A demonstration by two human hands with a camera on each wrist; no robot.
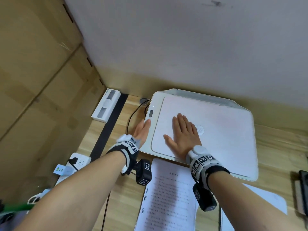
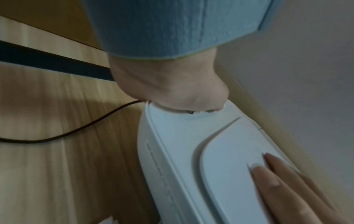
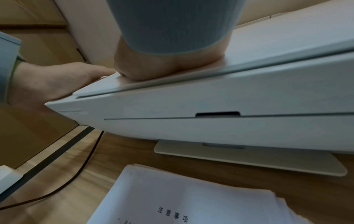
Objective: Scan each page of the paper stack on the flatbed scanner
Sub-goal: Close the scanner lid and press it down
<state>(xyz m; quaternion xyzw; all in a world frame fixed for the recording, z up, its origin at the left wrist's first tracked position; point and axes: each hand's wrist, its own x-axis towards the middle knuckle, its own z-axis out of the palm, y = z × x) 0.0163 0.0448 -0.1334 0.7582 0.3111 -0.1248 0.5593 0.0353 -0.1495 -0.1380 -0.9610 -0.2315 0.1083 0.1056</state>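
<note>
The white flatbed scanner (image 1: 225,130) stands on the wooden desk with its lid down. My right hand (image 1: 183,134) lies flat on the lid, fingers straight and spread; the left wrist view shows its fingertips (image 2: 277,178) on the lid, the right wrist view its heel (image 3: 162,66). My left hand (image 1: 141,129) is at the scanner's left edge, thumb laid on the control strip beside a small display (image 1: 151,113); its other fingers are hidden. The printed paper stack (image 1: 170,197) lies in front of the scanner, text up, also seen as stack (image 3: 182,197).
A black cable (image 1: 131,114) runs along the desk left of the scanner. A power strip (image 1: 78,161) and a white box (image 1: 106,105) sit further left, by cardboard boxes (image 1: 41,72). A loose sheet (image 1: 270,199) lies at the right. The scanner's output tray (image 3: 249,159) juts forward.
</note>
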